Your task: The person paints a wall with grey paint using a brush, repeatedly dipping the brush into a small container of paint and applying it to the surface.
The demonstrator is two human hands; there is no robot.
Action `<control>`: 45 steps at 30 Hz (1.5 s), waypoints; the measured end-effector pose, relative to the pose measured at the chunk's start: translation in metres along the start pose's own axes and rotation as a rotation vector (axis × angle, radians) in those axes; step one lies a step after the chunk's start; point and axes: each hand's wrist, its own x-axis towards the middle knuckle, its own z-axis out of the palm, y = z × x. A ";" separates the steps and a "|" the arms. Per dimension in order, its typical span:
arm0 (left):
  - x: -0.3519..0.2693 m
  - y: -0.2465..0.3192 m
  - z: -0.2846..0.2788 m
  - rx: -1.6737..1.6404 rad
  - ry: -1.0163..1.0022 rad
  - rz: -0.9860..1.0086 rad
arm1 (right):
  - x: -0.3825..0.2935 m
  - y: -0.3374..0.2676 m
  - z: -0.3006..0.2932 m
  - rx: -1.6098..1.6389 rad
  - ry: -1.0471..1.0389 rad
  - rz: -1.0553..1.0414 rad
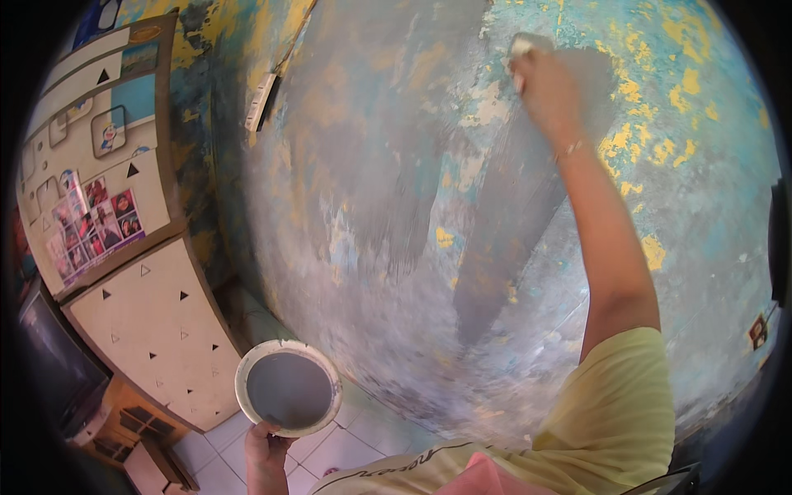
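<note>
My left hand [267, 442] grips the near rim of a round, pale bowl [337, 396] with grey liquid paint in it. My right hand [544, 80], raised high on the wall, is closed around a small pale-handled tool that looks like a paintbrush [523, 44]; it is blurred, and the fingers hide much of it. Around and below this hand, dark grey wet-looking paint [513, 204] runs in a broad streak down the wall. Elsewhere the wall [699, 204] shows patchy turquoise, yellow and lighter grey.
A pale cabinet or fridge [142, 322] with stickers and photos stands at the left, beside a dark television screen [59, 359] and a wooden cabinet [145, 421]. A power strip [262, 102] hangs on the wall by its cord. White floor tiles [337, 451] lie below.
</note>
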 end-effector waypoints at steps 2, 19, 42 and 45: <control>0.010 0.014 0.004 0.038 0.017 0.036 | -0.053 -0.037 0.011 0.056 -0.166 0.032; 0.094 0.074 -0.025 0.143 -0.172 -0.134 | -0.083 -0.088 0.035 0.549 -0.794 0.378; 0.112 0.082 -0.043 0.206 -0.130 -0.190 | -0.205 -0.194 0.047 0.787 -0.921 0.314; 0.110 0.084 -0.042 0.207 -0.141 -0.185 | -0.138 -0.155 0.046 0.676 -0.968 0.495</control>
